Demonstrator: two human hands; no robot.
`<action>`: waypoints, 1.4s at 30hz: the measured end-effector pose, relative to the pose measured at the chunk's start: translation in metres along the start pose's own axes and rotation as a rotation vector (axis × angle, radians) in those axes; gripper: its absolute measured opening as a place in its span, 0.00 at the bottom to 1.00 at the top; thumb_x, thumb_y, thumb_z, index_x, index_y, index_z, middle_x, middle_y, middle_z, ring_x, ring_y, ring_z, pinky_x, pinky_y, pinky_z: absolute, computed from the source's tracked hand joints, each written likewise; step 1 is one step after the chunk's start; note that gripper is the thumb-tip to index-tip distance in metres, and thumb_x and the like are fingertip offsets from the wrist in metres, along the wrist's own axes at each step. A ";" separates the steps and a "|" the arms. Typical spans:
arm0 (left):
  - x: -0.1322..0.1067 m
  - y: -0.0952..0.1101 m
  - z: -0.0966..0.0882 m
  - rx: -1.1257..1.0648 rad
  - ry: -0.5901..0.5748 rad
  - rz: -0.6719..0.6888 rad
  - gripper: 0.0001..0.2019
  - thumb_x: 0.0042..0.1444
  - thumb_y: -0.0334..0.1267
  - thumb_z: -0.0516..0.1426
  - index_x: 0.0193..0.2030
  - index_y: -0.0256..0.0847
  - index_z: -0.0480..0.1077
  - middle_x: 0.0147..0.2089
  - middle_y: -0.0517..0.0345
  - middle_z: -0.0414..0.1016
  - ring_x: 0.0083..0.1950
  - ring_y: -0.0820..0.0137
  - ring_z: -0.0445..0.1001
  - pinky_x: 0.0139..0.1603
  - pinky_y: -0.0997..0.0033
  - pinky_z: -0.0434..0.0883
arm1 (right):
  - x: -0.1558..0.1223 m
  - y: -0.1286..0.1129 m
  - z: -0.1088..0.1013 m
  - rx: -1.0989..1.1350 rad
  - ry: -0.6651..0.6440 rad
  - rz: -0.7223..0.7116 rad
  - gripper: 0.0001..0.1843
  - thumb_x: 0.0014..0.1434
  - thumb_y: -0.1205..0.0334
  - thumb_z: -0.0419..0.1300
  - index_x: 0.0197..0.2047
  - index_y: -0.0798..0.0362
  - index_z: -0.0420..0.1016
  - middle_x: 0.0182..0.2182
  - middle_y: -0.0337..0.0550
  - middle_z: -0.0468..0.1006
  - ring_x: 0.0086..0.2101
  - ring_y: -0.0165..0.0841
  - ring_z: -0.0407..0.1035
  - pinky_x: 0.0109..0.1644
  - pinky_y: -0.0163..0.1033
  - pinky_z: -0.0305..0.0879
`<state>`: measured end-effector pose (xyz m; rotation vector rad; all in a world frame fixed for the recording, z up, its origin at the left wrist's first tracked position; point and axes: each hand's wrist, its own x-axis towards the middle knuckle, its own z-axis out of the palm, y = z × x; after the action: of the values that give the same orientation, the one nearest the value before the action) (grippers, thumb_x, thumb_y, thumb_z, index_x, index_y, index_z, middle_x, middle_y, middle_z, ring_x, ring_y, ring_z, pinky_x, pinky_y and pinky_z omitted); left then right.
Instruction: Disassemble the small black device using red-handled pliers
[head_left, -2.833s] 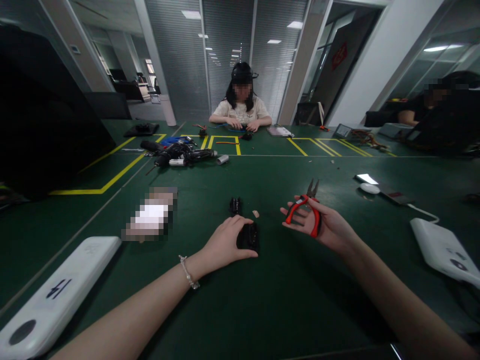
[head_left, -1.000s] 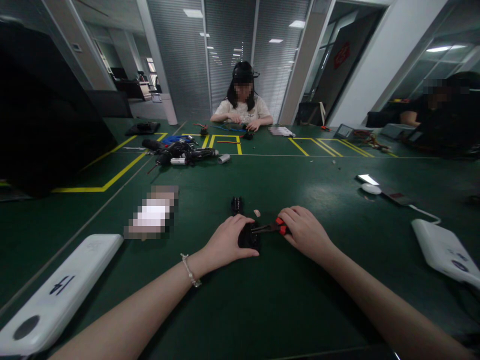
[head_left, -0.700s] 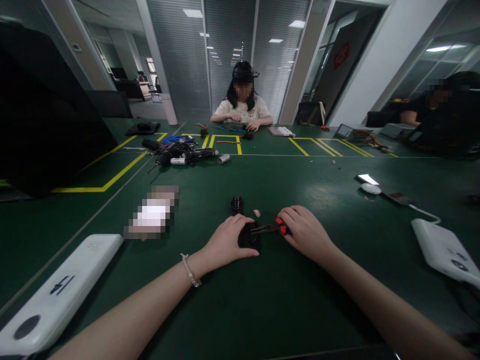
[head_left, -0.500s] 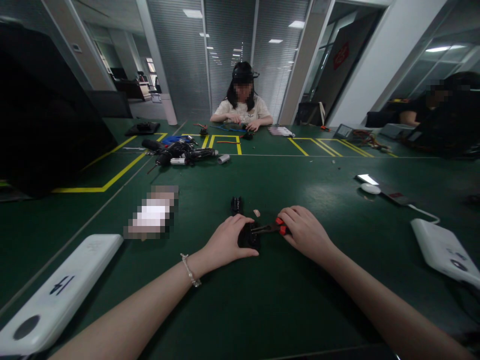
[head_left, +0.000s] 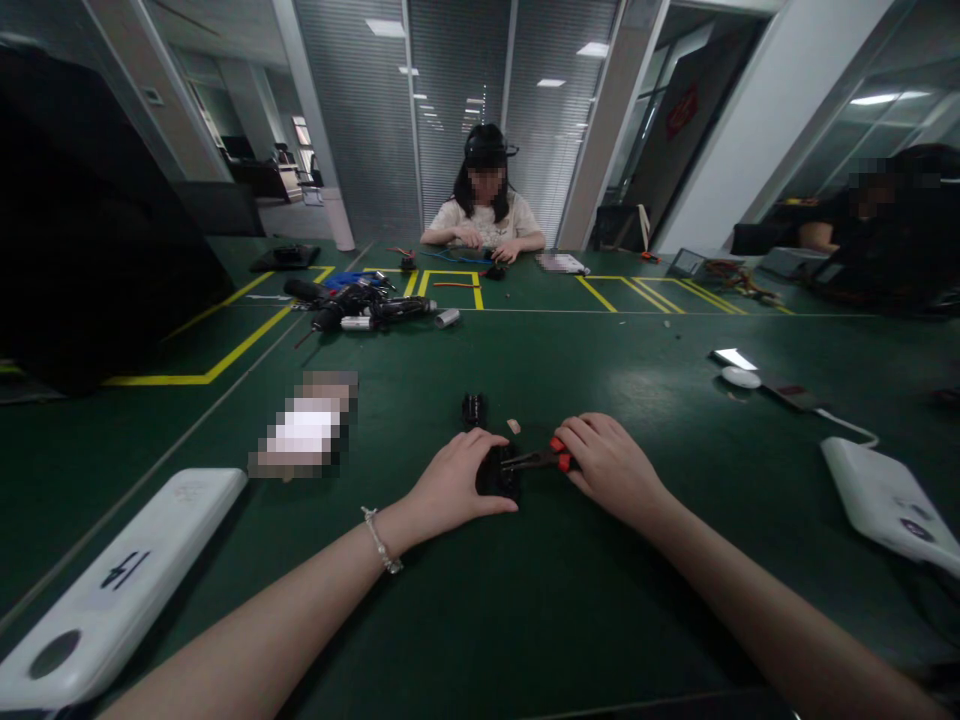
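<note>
My left hand (head_left: pixel 450 483) is closed around a small black part (head_left: pixel 498 476) that rests on the green table (head_left: pixel 525 600). My right hand (head_left: pixel 611 465) grips red-handled pliers (head_left: pixel 546 458), whose jaws point left and meet the black part. Just beyond lie a second small black piece (head_left: pixel 472 408) and a tiny tan bit (head_left: pixel 514 426). A bracelet is on my left wrist.
White devices lie at the near left (head_left: pixel 112 590) and the right (head_left: pixel 885 500). A pile of black tools (head_left: pixel 360 305) sits further back. A phone and a white puck (head_left: pixel 739 376) are at the right. One person sits opposite (head_left: pixel 484 215), another at the far right (head_left: pixel 870 215).
Since 2.8 s ago my right hand has brought the pliers down and left, so their jaws are on the black part. Over the last second nothing has visibly moved.
</note>
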<state>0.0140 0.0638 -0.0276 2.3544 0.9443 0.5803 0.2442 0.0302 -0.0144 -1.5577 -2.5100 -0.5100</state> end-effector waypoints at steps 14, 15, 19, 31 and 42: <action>0.000 0.003 -0.003 -0.010 -0.022 -0.018 0.31 0.40 0.49 0.62 0.51 0.45 0.60 0.48 0.55 0.64 0.48 0.59 0.64 0.46 0.58 0.64 | 0.001 -0.005 0.001 -0.066 -0.067 0.058 0.18 0.42 0.68 0.60 0.40 0.55 0.68 0.38 0.46 0.71 0.38 0.39 0.61 0.41 0.44 0.58; 0.000 0.003 -0.003 -0.013 -0.023 -0.020 0.30 0.40 0.49 0.62 0.51 0.45 0.60 0.48 0.55 0.64 0.48 0.59 0.64 0.46 0.58 0.64 | 0.000 -0.006 0.001 -0.068 -0.064 0.057 0.18 0.42 0.68 0.60 0.40 0.55 0.68 0.38 0.46 0.71 0.38 0.39 0.61 0.41 0.44 0.57; -0.001 0.004 -0.004 -0.016 -0.024 -0.033 0.31 0.40 0.49 0.62 0.52 0.45 0.59 0.49 0.54 0.64 0.48 0.59 0.64 0.47 0.57 0.64 | -0.001 -0.005 0.002 -0.109 -0.025 0.025 0.18 0.42 0.68 0.60 0.40 0.55 0.68 0.38 0.47 0.70 0.38 0.40 0.61 0.44 0.46 0.56; 0.000 0.005 -0.004 -0.007 -0.023 -0.019 0.31 0.40 0.49 0.62 0.52 0.45 0.59 0.49 0.54 0.63 0.48 0.60 0.64 0.47 0.58 0.64 | -0.001 -0.004 0.005 -0.072 -0.003 0.012 0.17 0.43 0.69 0.58 0.40 0.55 0.68 0.38 0.47 0.70 0.38 0.39 0.61 0.41 0.44 0.57; -0.001 0.006 -0.004 -0.016 -0.019 -0.032 0.31 0.39 0.48 0.63 0.51 0.45 0.60 0.49 0.55 0.64 0.49 0.59 0.64 0.48 0.58 0.63 | -0.001 -0.001 0.009 -0.068 0.004 0.011 0.18 0.43 0.69 0.58 0.42 0.56 0.67 0.40 0.50 0.69 0.40 0.40 0.61 0.43 0.45 0.57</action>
<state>0.0142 0.0607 -0.0212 2.3220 0.9633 0.5495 0.2441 0.0319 -0.0232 -1.5916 -2.5048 -0.6022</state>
